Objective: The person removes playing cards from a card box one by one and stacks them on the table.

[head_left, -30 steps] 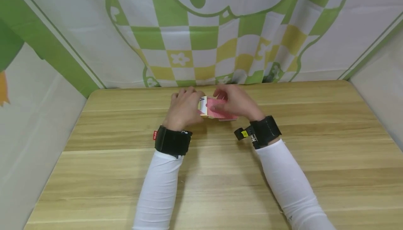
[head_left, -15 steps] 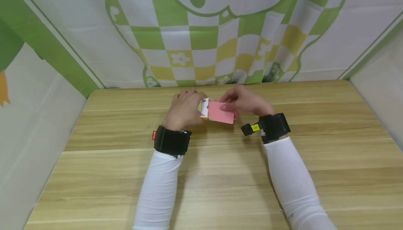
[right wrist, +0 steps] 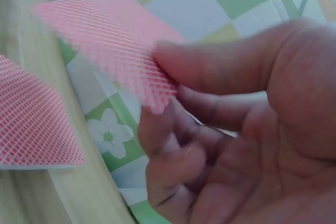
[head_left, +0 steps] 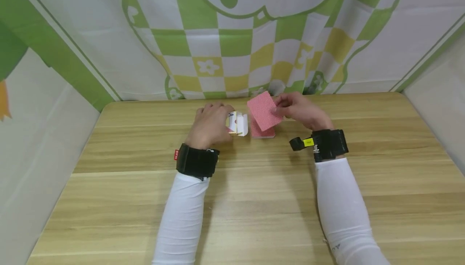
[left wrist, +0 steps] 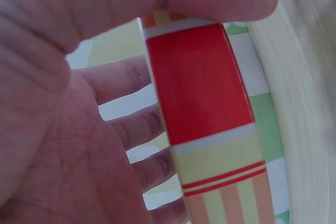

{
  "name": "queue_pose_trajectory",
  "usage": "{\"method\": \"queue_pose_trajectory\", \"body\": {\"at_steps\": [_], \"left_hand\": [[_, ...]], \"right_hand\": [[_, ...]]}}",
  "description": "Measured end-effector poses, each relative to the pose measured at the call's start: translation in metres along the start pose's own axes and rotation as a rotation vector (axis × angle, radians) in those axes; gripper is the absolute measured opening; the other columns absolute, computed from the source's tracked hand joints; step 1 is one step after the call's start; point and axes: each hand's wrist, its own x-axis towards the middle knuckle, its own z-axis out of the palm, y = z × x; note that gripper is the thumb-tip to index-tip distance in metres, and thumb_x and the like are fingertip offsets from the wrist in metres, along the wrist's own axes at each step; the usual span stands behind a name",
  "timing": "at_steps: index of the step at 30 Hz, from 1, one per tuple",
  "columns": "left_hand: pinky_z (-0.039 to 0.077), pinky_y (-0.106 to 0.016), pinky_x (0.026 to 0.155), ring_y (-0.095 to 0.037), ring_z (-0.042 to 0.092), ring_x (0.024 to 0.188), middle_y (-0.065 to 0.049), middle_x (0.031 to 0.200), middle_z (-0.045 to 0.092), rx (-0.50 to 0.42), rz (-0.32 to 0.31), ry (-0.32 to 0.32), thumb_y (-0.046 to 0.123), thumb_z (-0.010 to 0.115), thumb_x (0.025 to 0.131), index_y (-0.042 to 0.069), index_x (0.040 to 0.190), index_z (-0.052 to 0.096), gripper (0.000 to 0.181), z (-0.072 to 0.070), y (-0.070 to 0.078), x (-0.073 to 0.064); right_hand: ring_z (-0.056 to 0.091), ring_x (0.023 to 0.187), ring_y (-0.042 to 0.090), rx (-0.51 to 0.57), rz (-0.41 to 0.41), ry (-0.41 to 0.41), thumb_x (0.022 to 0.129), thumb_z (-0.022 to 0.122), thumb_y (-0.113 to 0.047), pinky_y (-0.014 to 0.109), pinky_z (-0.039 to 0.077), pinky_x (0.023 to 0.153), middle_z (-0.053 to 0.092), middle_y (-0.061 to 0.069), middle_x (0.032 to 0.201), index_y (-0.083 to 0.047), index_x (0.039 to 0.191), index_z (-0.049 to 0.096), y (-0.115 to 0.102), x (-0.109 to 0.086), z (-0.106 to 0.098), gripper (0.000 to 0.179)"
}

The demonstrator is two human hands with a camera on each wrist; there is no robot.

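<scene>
1. Nearest, two white sleeves (head_left: 183, 220) reach over the desk (head_left: 254, 220), with black bands (head_left: 197, 162) at the wrists.
2. The left hand (head_left: 210, 124) grips a small card box (head_left: 237, 124) near the far edge. The head view shows a white flap open at its right end; only the left wrist view shows a red panel (left wrist: 202, 82) and pale stripes along its side, with the thumb just above the panel.
3. The right hand (head_left: 302, 111) pinches a red-patterned card (head_left: 264, 109) between thumb and fingers. In the head view it overlaps a stack (head_left: 263, 133) lying just right of the box; the right wrist view shows a gap between them.
4. The wood grain runs across the desk, whose far corners are rounded.
5. Beyond hangs a green, yellow and white checked cloth (head_left: 203, 43) with flowers.
</scene>
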Motion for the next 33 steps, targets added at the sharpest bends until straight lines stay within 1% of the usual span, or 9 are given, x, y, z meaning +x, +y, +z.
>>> {"method": "queue_pose_trajectory", "body": {"at_steps": [2,5,10,13,17,22,27,29,33], "left_hand": [[0.029,-0.047,0.087,-0.024,0.040,0.091,-0.001,0.099,0.048,0.004,-0.008,0.000,0.016,0.074,0.056,0.018,0.106,0.057,0.053,0.000,0.000,0.000],[0.029,-0.047,0.087,-0.024,0.039,0.092,-0.001,0.099,0.047,0.012,-0.018,-0.004,0.017,0.074,0.056,0.018,0.107,0.057,0.053,0.000,0.000,-0.001],[0.029,-0.047,0.087,-0.024,0.039,0.093,-0.001,0.100,0.047,0.023,-0.024,-0.010,0.020,0.074,0.059,0.018,0.109,0.057,0.054,0.000,0.001,-0.001],[0.029,-0.048,0.088,-0.025,0.039,0.095,-0.002,0.102,0.047,0.021,-0.023,-0.013,0.020,0.074,0.059,0.017,0.111,0.057,0.055,0.000,0.001,0.000],[0.029,-0.049,0.088,-0.026,0.040,0.096,-0.002,0.103,0.048,0.025,-0.021,-0.017,0.020,0.074,0.059,0.017,0.113,0.057,0.057,0.001,0.001,0.000],[0.029,-0.048,0.088,-0.026,0.040,0.096,-0.002,0.102,0.047,0.031,-0.022,-0.023,0.018,0.073,0.058,0.017,0.113,0.056,0.058,0.001,0.001,0.000],[0.029,-0.049,0.088,-0.026,0.040,0.096,-0.002,0.100,0.047,0.030,-0.025,-0.026,0.017,0.071,0.058,0.017,0.112,0.056,0.056,0.000,0.002,-0.001],[0.029,-0.050,0.089,-0.026,0.040,0.096,-0.002,0.101,0.047,0.028,-0.025,-0.029,0.017,0.071,0.058,0.017,0.111,0.056,0.055,0.000,0.002,-0.001],[0.029,-0.049,0.089,-0.026,0.039,0.097,-0.002,0.102,0.046,0.029,-0.028,-0.031,0.017,0.071,0.058,0.017,0.112,0.056,0.056,0.000,0.002,-0.001]], "right_hand": [[0.053,0.080,0.022,0.025,0.015,0.045,0.085,0.061,-0.011,0.039,0.042,0.075,0.056,0.013,0.092,0.002,0.107,0.052,-0.001,0.000,0.001,0.027],[0.054,0.076,0.023,0.044,0.032,0.079,0.082,0.063,-0.008,0.040,0.044,0.072,0.055,0.014,0.091,0.001,0.111,0.047,-0.001,0.002,0.004,0.035],[0.059,0.074,0.029,-0.001,0.036,0.110,0.077,0.068,-0.005,0.044,0.046,0.070,0.057,0.018,0.092,-0.006,0.127,0.040,0.002,0.007,0.011,0.057],[0.059,0.073,0.030,-0.043,0.038,0.105,0.076,0.068,-0.005,0.044,0.046,0.069,0.057,0.018,0.091,-0.010,0.131,0.040,0.004,0.009,0.015,0.061],[0.060,0.075,0.027,-0.078,0.053,0.085,0.077,0.069,-0.007,0.045,0.046,0.073,0.057,0.018,0.091,-0.012,0.130,0.042,0.005,0.012,0.018,0.060],[0.059,0.075,0.027,-0.100,0.080,0.070,0.077,0.069,-0.010,0.043,0.046,0.074,0.057,0.017,0.089,-0.012,0.130,0.041,0.009,0.014,0.021,0.059],[0.056,0.076,0.026,-0.215,0.096,0.099,0.075,0.072,-0.012,0.037,0.045,0.068,0.055,0.015,0.090,-0.014,0.127,0.043,0.010,0.016,0.023,0.059],[0.055,0.075,0.025,-0.277,0.085,0.107,0.074,0.073,-0.013,0.034,0.044,0.066,0.055,0.013,0.090,-0.013,0.126,0.044,0.010,0.017,0.023,0.060],[0.053,0.073,0.024,-0.357,0.052,0.097,0.073,0.073,-0.014,0.034,0.043,0.065,0.055,0.012,0.086,-0.011,0.125,0.044,0.011,0.018,0.023,0.060]]}}
